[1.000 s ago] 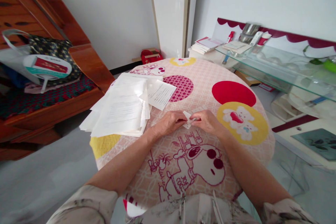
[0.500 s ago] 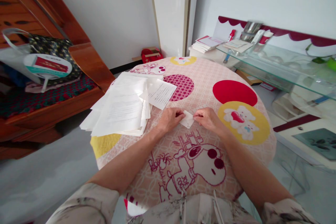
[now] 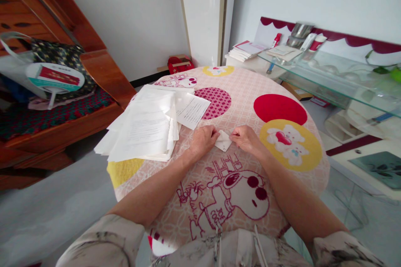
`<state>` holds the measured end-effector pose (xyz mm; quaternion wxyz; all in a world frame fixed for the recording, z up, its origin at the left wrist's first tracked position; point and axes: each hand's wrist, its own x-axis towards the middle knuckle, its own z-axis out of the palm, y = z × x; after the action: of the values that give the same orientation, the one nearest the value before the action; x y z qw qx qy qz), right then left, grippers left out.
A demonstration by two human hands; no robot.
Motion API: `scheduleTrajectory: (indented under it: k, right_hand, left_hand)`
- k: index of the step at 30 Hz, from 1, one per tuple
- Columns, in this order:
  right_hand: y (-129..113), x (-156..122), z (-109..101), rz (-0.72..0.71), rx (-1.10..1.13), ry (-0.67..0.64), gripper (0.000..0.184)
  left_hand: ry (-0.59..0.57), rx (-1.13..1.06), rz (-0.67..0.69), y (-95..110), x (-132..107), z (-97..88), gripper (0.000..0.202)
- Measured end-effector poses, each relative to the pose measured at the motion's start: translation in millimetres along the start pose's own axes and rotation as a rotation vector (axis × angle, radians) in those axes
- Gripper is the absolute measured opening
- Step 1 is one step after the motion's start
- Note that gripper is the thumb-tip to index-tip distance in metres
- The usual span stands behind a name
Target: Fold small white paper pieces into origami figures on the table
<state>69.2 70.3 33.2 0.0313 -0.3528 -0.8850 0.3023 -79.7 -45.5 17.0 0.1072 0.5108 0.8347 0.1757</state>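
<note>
Your left hand (image 3: 203,138) has its thumb and fingers closed on the left corner of a small folded paper (image 3: 223,142). Your right hand (image 3: 246,138) pinches the same piece at its right corner, fingertips drawn together. The folded paper lies between your two hands, low over the tabletop (image 3: 244,87), around midway between its left and right edges; you can see crease lines and a few small dark marks on it. Whether it rests fully on the cloth, you cannot tell.

Toward the left edge of the tabletop you have a loose pile of papers (image 3: 147,123), its sheets fanned unevenly, with a printed sheet (image 3: 192,110) poking out on the side toward the middle. That sheet sits near your left hand but apart from it. Just beyond your right hand, toward the right edge, the cloth shows a yellow circle (image 3: 266,133) with two bears, and a red circle (image 3: 280,108) behind it. Nearer you, toward the near edge, is a cartoon dog (image 3: 247,194) outlined in dark red.
</note>
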Motion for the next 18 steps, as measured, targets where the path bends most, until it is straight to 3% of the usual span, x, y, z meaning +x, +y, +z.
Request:
scheduleTrajectory:
  k: [11,18]
  right_hand:
    - [-3.6,1.9,4.2,0.016,-0.093,0.06,0.019]
    - [1.8,4.7,3.0,0.01,-0.004,0.013,0.02]
  left_hand:
    - [-0.023,0.111,0.017,4.8,-1.3,1.5,0.018]
    - [0.02,0.116,0.077,1.9,-7.1,7.5,0.019]
